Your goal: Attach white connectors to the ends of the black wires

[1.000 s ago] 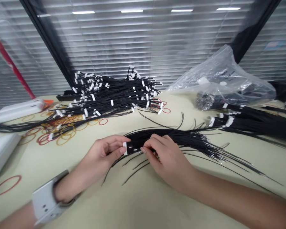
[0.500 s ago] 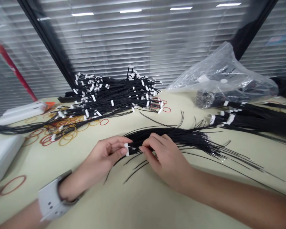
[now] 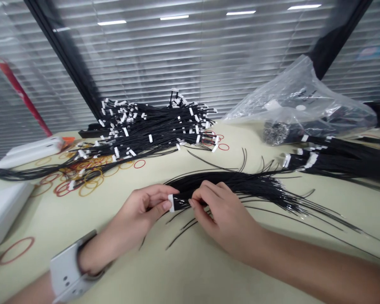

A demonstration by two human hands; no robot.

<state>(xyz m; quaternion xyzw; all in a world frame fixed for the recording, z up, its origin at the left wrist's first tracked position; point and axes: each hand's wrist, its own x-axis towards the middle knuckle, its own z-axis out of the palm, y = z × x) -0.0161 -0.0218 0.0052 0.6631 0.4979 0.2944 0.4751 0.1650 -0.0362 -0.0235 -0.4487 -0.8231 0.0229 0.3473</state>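
Note:
Between finger and thumb, my left hand (image 3: 148,207) pinches a white connector (image 3: 171,203) at the left end of some black wires. Just to its right, my right hand (image 3: 218,209) has its thumb and fingertips closed on black wires close to the connector. A loose bundle of black wires (image 3: 256,184) lies behind and to the right of my right hand, its silvery tips fanned out toward the right. Several single wires stick out below the connector.
A pile of black cables with white connectors (image 3: 155,122) sits at the back, beside red and yellow rubber bands (image 3: 91,181). White boxes (image 3: 6,211) are at the left. A clear plastic bag (image 3: 307,101) and more black wire bundles (image 3: 351,162) lie at the right.
The view has shifted slightly. Both hands and the held connector appear slightly farther right and lower in the picture; the grips look unchanged.

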